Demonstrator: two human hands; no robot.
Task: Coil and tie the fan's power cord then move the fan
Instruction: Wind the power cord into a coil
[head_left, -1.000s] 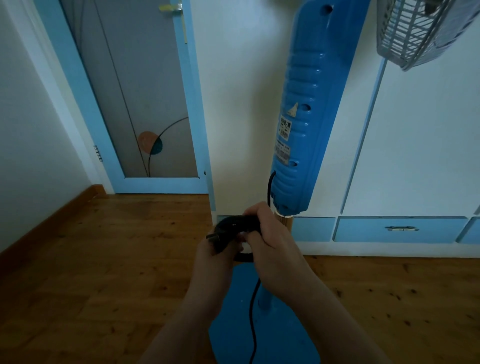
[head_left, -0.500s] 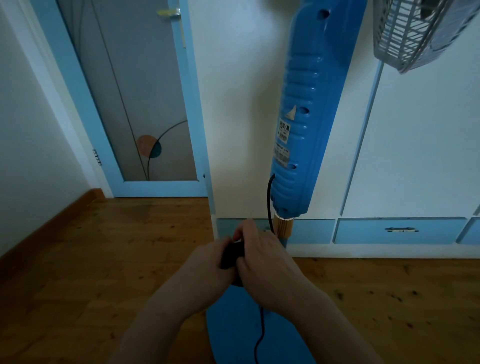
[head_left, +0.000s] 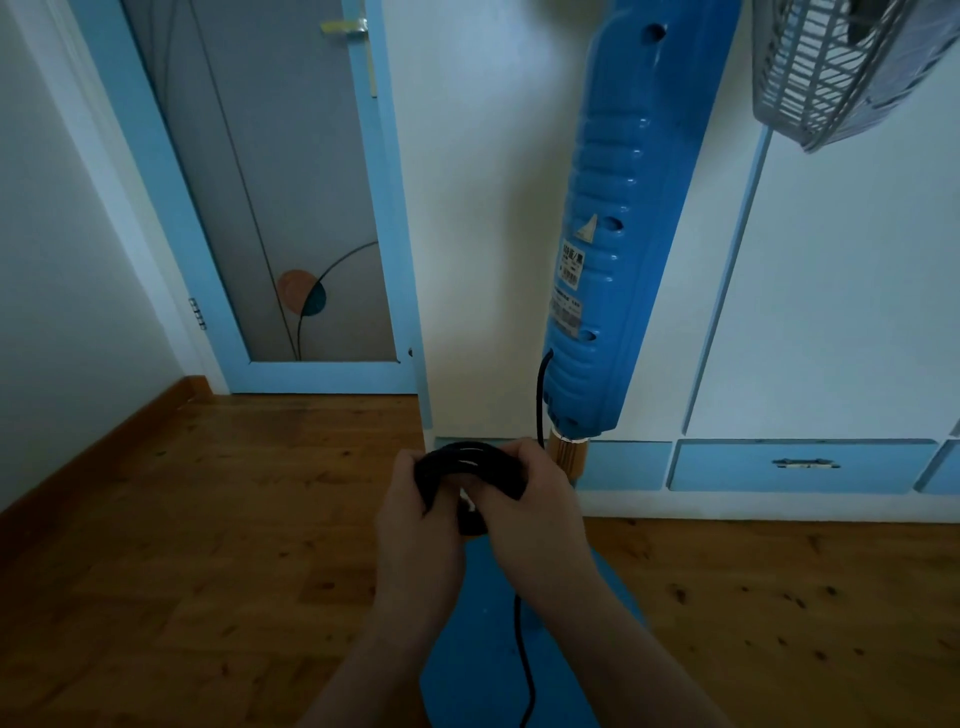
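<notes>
A blue pedestal fan (head_left: 618, 208) stands in front of me, its grey grille (head_left: 841, 67) at the top right and its round blue base (head_left: 483, 670) on the floor. The black power cord (head_left: 467, 465) is bunched into a coil at waist height. My left hand (head_left: 415, 525) grips the coil's left side and my right hand (head_left: 535, 519) grips its right side. One strand runs up into the fan's body; another hangs down over the base.
A blue-framed door (head_left: 270, 197) is at the back left. White cabinets with blue drawers (head_left: 800, 465) line the wall on the right, close behind the fan. The wooden floor (head_left: 208, 519) spreads to the left.
Both hands have drawn slightly apart, and the cord coil that was hidden between them now shows as a wider loop arching over the fingers.
</notes>
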